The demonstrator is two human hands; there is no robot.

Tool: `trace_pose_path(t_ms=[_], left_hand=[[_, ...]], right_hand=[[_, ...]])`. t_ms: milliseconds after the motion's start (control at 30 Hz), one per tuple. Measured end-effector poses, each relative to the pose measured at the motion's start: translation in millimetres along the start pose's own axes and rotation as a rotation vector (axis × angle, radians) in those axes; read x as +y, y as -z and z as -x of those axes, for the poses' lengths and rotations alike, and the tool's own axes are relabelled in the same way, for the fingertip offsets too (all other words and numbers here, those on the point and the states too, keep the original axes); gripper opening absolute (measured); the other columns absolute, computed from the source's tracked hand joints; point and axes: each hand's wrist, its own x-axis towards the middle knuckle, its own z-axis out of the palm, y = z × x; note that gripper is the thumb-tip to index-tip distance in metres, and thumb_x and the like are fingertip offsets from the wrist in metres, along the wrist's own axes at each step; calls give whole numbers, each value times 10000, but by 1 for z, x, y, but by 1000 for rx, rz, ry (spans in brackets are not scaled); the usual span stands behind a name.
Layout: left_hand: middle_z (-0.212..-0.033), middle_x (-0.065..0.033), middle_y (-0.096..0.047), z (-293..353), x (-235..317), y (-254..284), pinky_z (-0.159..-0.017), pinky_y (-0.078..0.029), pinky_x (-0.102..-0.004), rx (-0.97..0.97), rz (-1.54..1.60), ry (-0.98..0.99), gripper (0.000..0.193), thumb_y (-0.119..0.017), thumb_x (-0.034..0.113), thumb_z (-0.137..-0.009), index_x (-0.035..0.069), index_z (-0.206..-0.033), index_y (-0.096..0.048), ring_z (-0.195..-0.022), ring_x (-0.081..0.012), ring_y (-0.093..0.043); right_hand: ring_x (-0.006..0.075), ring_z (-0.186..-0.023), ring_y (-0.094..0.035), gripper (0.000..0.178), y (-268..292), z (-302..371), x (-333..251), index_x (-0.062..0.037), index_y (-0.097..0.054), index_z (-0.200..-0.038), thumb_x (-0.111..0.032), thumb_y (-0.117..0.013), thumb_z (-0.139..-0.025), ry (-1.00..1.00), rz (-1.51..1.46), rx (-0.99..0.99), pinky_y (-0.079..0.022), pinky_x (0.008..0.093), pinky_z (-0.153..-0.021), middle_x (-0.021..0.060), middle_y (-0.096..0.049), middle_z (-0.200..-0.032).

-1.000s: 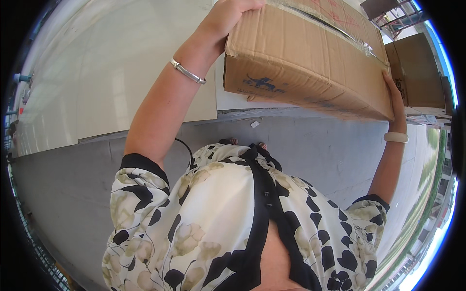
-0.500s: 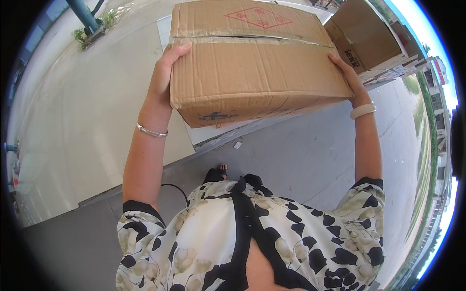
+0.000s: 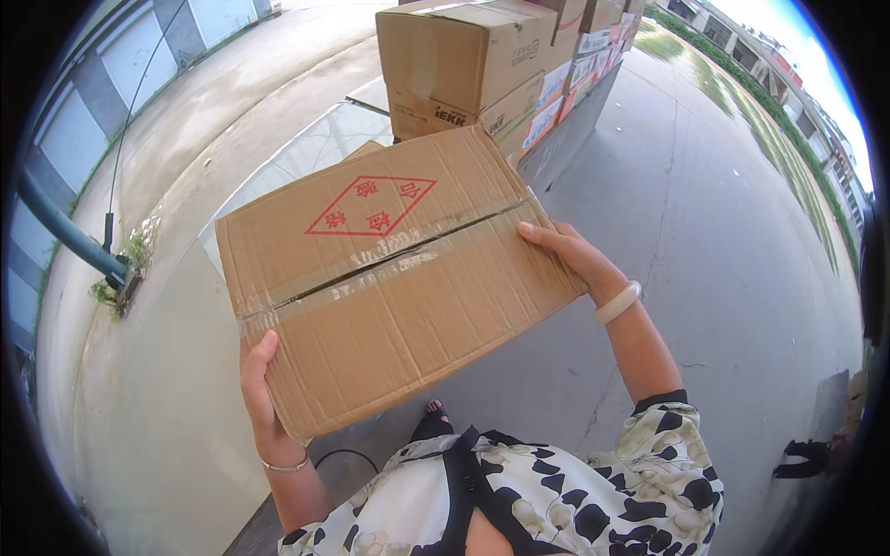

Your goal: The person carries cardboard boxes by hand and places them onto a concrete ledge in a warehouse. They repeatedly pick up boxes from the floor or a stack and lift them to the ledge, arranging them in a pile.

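Between my two hands is a closed brown cardboard box (image 3: 417,306), held up in front of my body and tilted in the view. Clear tape runs along its top seam, where a dark gap shows, and a red diamond mark is printed on the far flap. My left hand (image 3: 260,371) grips the near left end, thumb on the top edge. My right hand (image 3: 567,255) clasps the right end, its thumb lying on top near the seam. The fingers under both ends are hidden by the box.
Beyond the box stands a stack of cardboard boxes (image 3: 464,56) in a row. A pale, flat surface (image 3: 167,398) spreads to the left, with a green pole (image 3: 69,232) past it. Grey concrete floor (image 3: 686,250) lies to the right. Dark objects (image 3: 805,457) stand at the lower right.
The held box has come nearer my body and left, and its left end now sits lower in view. My view has turned, bringing more of the box stack into sight.
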Motion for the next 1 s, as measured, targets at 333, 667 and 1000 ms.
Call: trace_pose_path(t_ms=[333,667,1000], left_hand=[[-1344,-161,-578,-34,-37,-11,-979,-541,-388,-317,-70,153,569,-527,153,-951,11,-1483,-384,-1181,-265,-622],[-1375,-147,-555,-93,-98,-9,-1059,-468,-383,-613,-275,380,608,-596,107,-901,6,-1466,-399,-1234,-258,-577],[-1328,-138,-587,-136,-139,-31,-1039,-480,-370,-774,-374,488,570,-635,111,-905,2,-1427,-436,-1192,-254,-603]], right_hand=[[160,-1179,-605,682,17,76,84,45,-461,-1447,-376,-692,-962,25,-253,211,-507,315,-996,117,-593,-1341],[167,-1190,-594,672,16,127,168,19,-479,-1445,-370,-707,-947,-2,-304,471,-480,325,-1010,103,-610,-1322],[181,-1229,-562,705,-6,151,198,10,-463,-1460,-382,-716,-931,26,-335,679,-454,328,-1038,112,-595,-1354]])
